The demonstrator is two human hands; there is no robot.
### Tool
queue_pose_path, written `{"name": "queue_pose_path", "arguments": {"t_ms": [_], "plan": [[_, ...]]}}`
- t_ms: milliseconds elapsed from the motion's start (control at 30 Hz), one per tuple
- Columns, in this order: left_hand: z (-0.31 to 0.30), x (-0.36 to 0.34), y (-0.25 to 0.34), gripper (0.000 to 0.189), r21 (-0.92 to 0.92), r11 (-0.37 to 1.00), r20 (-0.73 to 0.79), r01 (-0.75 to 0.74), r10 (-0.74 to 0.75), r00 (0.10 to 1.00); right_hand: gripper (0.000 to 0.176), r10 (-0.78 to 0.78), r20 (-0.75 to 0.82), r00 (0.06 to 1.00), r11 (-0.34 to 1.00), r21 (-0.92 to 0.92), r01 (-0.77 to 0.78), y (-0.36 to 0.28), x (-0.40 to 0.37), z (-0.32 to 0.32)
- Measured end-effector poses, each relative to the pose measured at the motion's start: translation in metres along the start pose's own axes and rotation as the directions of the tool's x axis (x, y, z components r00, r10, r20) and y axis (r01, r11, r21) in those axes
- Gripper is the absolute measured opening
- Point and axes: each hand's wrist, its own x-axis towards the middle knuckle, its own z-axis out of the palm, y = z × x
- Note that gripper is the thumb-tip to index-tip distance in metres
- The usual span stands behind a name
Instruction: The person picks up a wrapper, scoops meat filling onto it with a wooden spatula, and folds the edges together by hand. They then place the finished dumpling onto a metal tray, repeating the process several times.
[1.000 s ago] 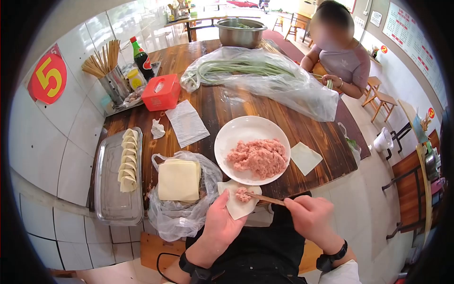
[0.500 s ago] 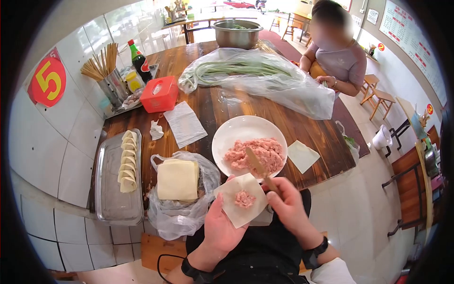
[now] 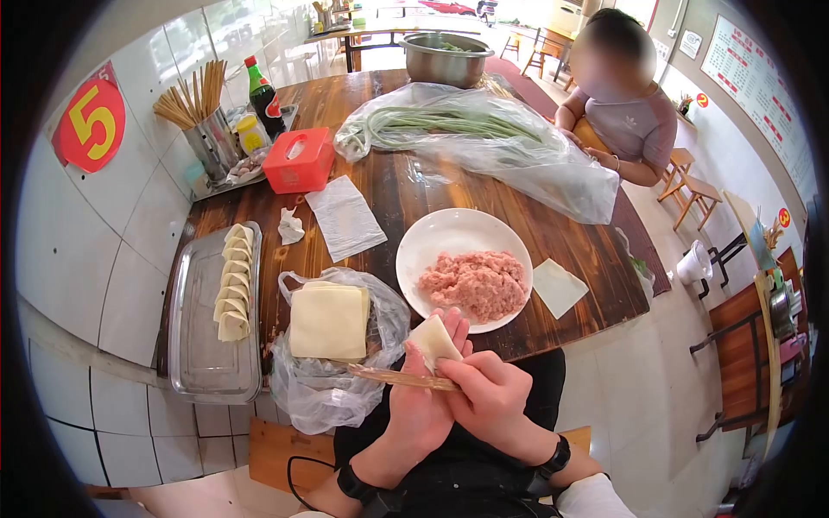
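Observation:
A square wonton wrapper [image 3: 433, 342], now folded over, rests on the upturned palm and fingers of my left hand [image 3: 416, 419]; its meat filling is hidden inside. My right hand [image 3: 494, 395] pinches the wrapper's lower edge while keeping hold of a flat wooden spatula [image 3: 393, 375], which points left across my left palm. Just beyond my fingers is a white plate [image 3: 419, 237] with a mound of minced meat [image 3: 477, 281]. Left of my hands, a stack of square wrappers [image 3: 328, 319] lies on an opened plastic bag [image 3: 319, 401].
A metal tray [image 3: 203, 371] at left holds a row of folded wontons [image 3: 234, 285]. One loose wrapper [image 3: 560, 287] lies right of the plate. Farther back are a red tissue box [image 3: 298, 161], bagged long green vegetables [image 3: 458, 125], a metal pot [image 3: 443, 65] and a seated person [image 3: 626, 129].
The wrapper, flat with meat on it before, is now folded over. My right hand has moved left onto it, and the spatula has swung from over the plate to point left.

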Motion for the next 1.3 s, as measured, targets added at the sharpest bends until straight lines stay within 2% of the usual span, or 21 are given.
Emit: {"name": "queue_pose_path", "arguments": {"t_ms": [133,200,233,300,400,533,633,733,767,833,867,1000,1067,1100,1167,1300], "plan": [[-0.004,0.0,0.003,0.059,0.044,0.999,0.042,-0.025,0.023,0.999,0.031,0.003,0.053,0.999,0.999,0.034,-0.005,-0.004,0.005,-0.004],[-0.004,0.0,0.007,0.057,0.056,0.998,-0.005,-0.018,0.018,1.0,0.029,0.089,0.134,0.987,0.964,0.238,-0.119,-0.002,0.012,-0.021],[-0.004,0.0,0.008,0.055,0.065,0.998,-0.05,-0.009,0.012,0.999,0.027,0.091,0.133,0.987,0.966,0.23,-0.12,0.002,0.017,-0.031],[-0.003,-0.001,0.011,0.047,0.051,0.998,-0.079,-0.024,0.028,0.996,0.025,0.129,0.094,0.987,0.984,0.109,-0.139,0.014,0.02,-0.046],[0.001,-0.003,0.015,0.042,0.086,0.996,-0.093,0.017,-0.009,0.996,0.02,0.058,0.127,0.99,0.993,-0.114,-0.043,0.028,0.026,-0.059],[0.004,-0.003,0.015,0.04,0.167,0.982,-0.104,0.083,-0.066,0.992,0.017,0.066,0.145,0.987,0.989,-0.14,-0.045,0.04,0.024,-0.062],[0.001,-0.003,0.013,0.04,0.208,0.973,-0.127,0.102,-0.077,0.989,0.016,0.13,0.104,0.986,0.988,-0.094,-0.12,0.047,0.021,-0.059],[0.002,-0.005,0.014,0.041,0.214,0.97,-0.144,0.114,-0.084,0.986,0.013,0.241,0.026,0.97,0.956,-0.18,-0.233,0.053,0.02,-0.059],[0.003,-0.005,0.014,0.041,0.214,0.971,-0.145,0.112,-0.081,0.986,0.013,0.246,0.023,0.969,0.955,-0.178,-0.238,0.057,0.022,-0.06],[0.004,-0.005,0.016,0.041,0.205,0.971,-0.147,0.121,-0.091,0.985,0.014,0.16,-0.025,0.987,0.914,-0.374,-0.158,0.067,0.026,-0.061],[0.004,-0.005,0.016,0.042,0.193,0.974,-0.145,0.123,-0.096,0.985,0.016,0.181,0.02,0.983,0.915,-0.369,-0.161,0.067,0.029,-0.064],[0.005,-0.003,0.016,0.041,0.185,0.973,-0.156,0.136,-0.107,0.982,0.015,0.196,0.031,0.98,0.936,-0.305,-0.177,0.06,0.026,-0.073],[0.005,-0.002,0.016,0.041,0.205,0.97,-0.149,0.132,-0.103,0.983,0.016,0.298,0.063,0.952,0.95,0.082,-0.303,0.051,0.02,-0.072],[0.005,-0.002,0.015,0.041,0.202,0.97,-0.153,0.135,-0.105,0.983,0.016,0.3,0.067,0.951,0.949,0.081,-0.305,0.049,0.017,-0.07],[0.006,-0.001,0.015,0.041,0.243,0.956,-0.18,0.162,-0.12,0.976,0.016,0.199,0.102,0.975,0.98,-0.001,-0.2,0.045,0.014,-0.063],[0.008,0.0,0.016,0.041,0.251,0.956,-0.134,0.149,-0.118,0.984,0.016,0.294,-0.004,0.956,0.951,-0.104,-0.293,0.051,0.014,-0.057]]}}
